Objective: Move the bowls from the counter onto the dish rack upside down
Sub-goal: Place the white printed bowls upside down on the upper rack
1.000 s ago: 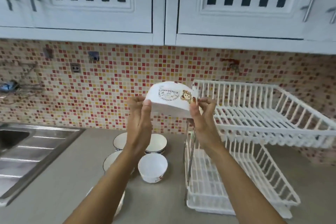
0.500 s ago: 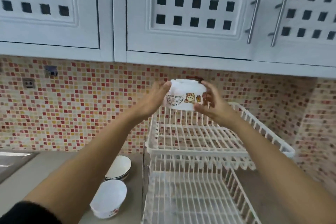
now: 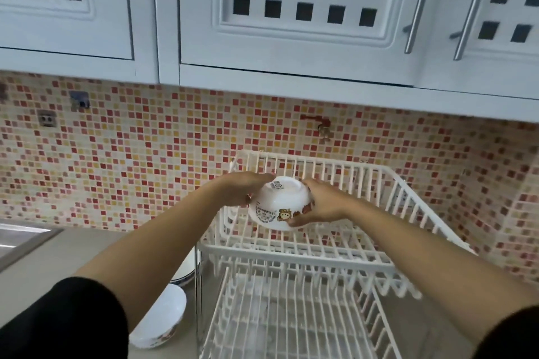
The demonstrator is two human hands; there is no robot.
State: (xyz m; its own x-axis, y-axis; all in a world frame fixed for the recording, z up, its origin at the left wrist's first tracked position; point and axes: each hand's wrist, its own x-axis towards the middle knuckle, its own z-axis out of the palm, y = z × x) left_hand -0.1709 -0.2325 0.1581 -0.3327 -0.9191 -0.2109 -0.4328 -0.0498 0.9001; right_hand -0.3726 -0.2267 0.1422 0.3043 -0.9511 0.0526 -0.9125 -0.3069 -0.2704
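A white bowl with a cartoon print is upside down, its base with a sticker facing up. My left hand grips its left side and my right hand its right side. I hold it over the back left part of the upper tier of the white two-tier dish rack; whether it touches the wires I cannot tell. Another white bowl stands on the grey counter left of the rack. A blue-rimmed bowl shows partly behind my left forearm.
The rack's lower tier holds nothing. A steel sink edge lies at the far left. White wall cabinets hang above the mosaic-tiled backsplash. A corner wall closes the right side.
Both hands have brought the bowl rightward from above the counter and down into the rack's upper tier. The view has swung toward the rack.
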